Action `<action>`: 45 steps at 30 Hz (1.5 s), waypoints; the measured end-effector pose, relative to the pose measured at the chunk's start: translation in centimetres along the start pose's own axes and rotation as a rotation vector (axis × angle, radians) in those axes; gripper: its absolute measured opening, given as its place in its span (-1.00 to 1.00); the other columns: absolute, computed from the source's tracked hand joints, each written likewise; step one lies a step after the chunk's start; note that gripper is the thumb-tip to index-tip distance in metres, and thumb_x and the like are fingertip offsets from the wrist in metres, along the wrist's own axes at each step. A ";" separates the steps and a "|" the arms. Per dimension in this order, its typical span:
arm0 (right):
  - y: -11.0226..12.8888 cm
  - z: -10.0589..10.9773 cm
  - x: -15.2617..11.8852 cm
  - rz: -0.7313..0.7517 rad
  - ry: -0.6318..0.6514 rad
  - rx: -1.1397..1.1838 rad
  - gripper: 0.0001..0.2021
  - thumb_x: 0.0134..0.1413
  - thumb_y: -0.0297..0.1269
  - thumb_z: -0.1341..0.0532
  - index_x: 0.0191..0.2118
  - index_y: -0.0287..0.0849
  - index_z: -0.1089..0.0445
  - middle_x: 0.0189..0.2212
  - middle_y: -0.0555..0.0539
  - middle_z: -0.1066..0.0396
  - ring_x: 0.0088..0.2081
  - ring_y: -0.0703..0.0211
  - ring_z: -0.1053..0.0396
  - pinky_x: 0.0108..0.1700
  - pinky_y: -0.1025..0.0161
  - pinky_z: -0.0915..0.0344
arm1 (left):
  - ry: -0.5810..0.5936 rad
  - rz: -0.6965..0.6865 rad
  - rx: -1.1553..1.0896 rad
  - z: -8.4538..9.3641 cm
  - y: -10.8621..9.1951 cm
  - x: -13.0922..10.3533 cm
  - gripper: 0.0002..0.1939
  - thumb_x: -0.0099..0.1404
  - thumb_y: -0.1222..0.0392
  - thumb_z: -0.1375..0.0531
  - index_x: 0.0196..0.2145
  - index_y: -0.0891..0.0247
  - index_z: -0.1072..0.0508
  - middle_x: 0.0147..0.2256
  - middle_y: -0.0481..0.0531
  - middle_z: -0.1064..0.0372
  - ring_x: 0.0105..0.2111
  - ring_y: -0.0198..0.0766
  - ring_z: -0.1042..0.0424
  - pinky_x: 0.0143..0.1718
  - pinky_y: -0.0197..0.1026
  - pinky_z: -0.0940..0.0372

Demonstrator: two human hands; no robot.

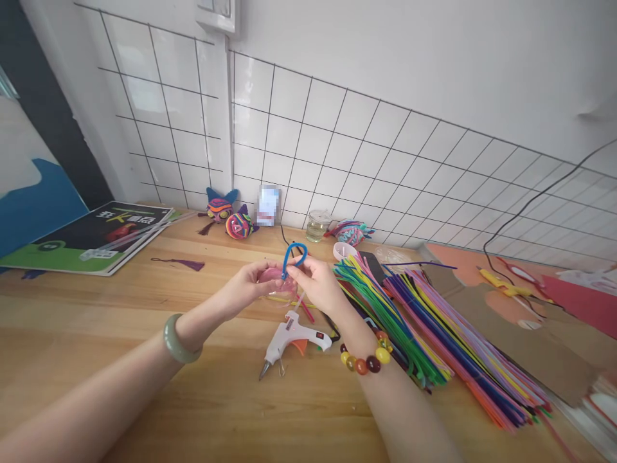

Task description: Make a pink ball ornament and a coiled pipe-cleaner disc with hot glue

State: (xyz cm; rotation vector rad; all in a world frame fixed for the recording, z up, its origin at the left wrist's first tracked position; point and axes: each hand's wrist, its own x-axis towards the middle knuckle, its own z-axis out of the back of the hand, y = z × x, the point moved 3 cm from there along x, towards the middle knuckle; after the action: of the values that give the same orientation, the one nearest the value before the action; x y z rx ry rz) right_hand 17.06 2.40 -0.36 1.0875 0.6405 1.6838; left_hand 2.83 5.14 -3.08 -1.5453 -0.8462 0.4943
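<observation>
My left hand [251, 281] has its fingers closed on a pink rounded piece [270, 276], whose exact make I cannot tell. A blue pipe cleaner [286, 260], bent into a loop, stands up from between both hands. Pinched fingers of my right hand [315, 281] hold the loop on its right side, close to the pink piece. Just below the hands, a white hot glue gun [292, 333] lies on its stand, nozzle toward the lower left, with a glue stick in its back end.
Bundles of coloured pipe cleaners [463, 341] lie to the right, beside brown cardboard [520, 347]. Along the wall are striped fish figures [240, 223], a phone [268, 206] and a glass jar [317, 227]. A book [120, 225] and purple tassel [186, 263] are left.
</observation>
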 end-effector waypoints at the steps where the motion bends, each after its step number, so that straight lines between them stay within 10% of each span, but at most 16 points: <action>1: -0.1 -0.2 0.0 0.013 0.001 -0.033 -0.84 0.06 -0.29 -0.10 -0.27 -0.20 -0.36 -0.35 -0.04 -0.41 -0.30 0.21 -0.35 -0.23 0.29 -0.24 | -0.003 0.011 -0.005 0.1 0.3 0.1 -0.69 0.08 0.21 -0.23 -0.17 0.28 -0.37 -0.19 0.09 -0.41 -0.21 -0.18 -0.39 -0.19 -0.18 -0.24; 24: -1.9 -1.9 -0.3 -0.033 0.088 -0.216 -0.83 0.10 -0.30 -0.07 -0.33 -0.19 -0.39 -0.41 -0.04 -0.44 -0.35 0.19 -0.37 -0.30 0.28 -0.24 | -0.093 0.072 0.265 2.7 2.2 0.6 -0.67 0.10 -0.03 -0.17 -0.36 0.33 -0.39 -0.54 -0.03 -0.32 -0.59 -0.38 -0.26 -0.62 -0.38 -0.11; 34: -2.2 -2.6 0.1 -0.073 0.035 -0.112 -0.78 0.12 -0.26 -0.04 -0.19 -0.17 -0.35 -0.33 -0.06 -0.43 -0.35 0.21 -0.38 -0.28 0.27 -0.28 | -0.191 0.142 -0.027 3.7 3.1 0.8 -0.71 -0.02 0.04 -0.27 -0.44 0.34 -0.42 -0.56 0.01 -0.36 -0.61 -0.36 -0.30 -0.60 -0.34 -0.14; 45: -2.4 1.6 -6.3 -0.328 0.486 -0.441 -0.78 -0.04 -0.12 -0.17 -0.39 -0.17 -0.42 -0.50 -0.03 -0.42 -0.47 0.20 -0.33 -0.50 0.35 -0.11 | -0.267 0.198 -0.160 3.9 2.8 0.8 -0.76 -0.04 0.12 -0.29 -0.59 0.30 -0.32 -0.72 -0.10 -0.23 -0.76 -0.44 -0.17 -0.75 -0.36 -0.01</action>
State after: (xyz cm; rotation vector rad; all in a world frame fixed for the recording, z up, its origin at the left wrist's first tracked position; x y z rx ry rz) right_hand 20.21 -2.65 -3.84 0.2414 0.6620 1.6929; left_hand 1.14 8.31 -6.33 -1.7454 -0.9583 0.8065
